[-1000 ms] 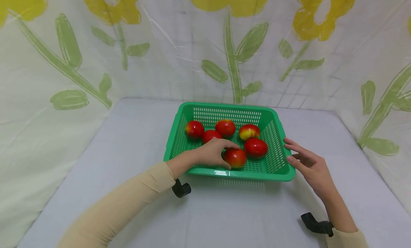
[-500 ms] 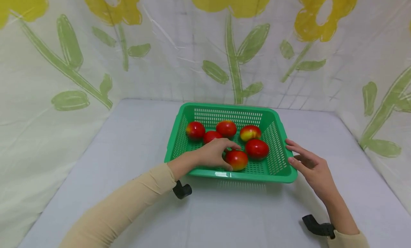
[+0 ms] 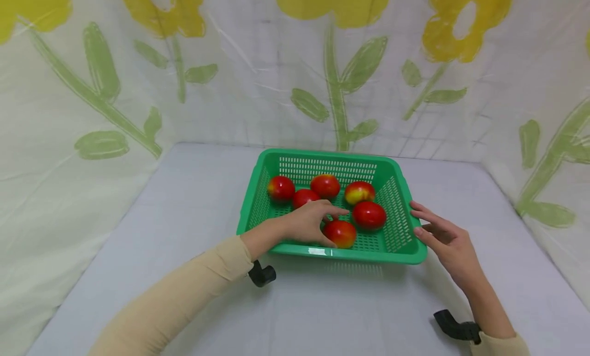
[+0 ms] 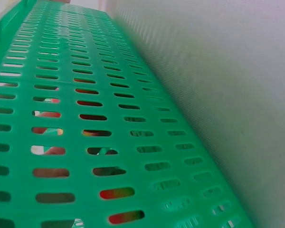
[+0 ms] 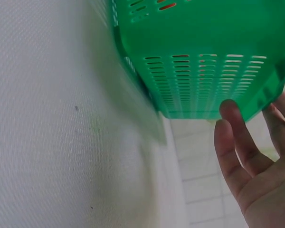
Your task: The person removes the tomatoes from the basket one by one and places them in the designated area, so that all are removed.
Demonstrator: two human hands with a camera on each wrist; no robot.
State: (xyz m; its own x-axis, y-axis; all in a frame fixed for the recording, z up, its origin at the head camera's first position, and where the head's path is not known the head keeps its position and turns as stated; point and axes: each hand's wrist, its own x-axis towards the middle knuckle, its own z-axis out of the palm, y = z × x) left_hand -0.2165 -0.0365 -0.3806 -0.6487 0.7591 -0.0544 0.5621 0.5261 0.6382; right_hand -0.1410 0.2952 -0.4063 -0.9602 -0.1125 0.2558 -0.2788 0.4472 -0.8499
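A green plastic basket with slotted walls stands on the table and holds several glossy, oval red-and-yellow fruits. My left hand reaches over its front rim. Thumb and fingers stand spread about the nearest fruit, the thumb low at its left and a gap showing under the forefinger. Through the slots in the left wrist view, bits of red fruit appear. At the basket's right rim, my right hand touches with loosely extended fingers. The right wrist view has those fingers beside the outer wall.
A pale cloth covers the table. Behind and at the sides hangs a white sheet painted with yellow flowers and green leaves. Each wrist carries a black camera mount, such as the right mount.
The nearest fruit has shifted slightly toward the front wall, and the left fingers now stand a little farther from it. My right hand stays at the rim.
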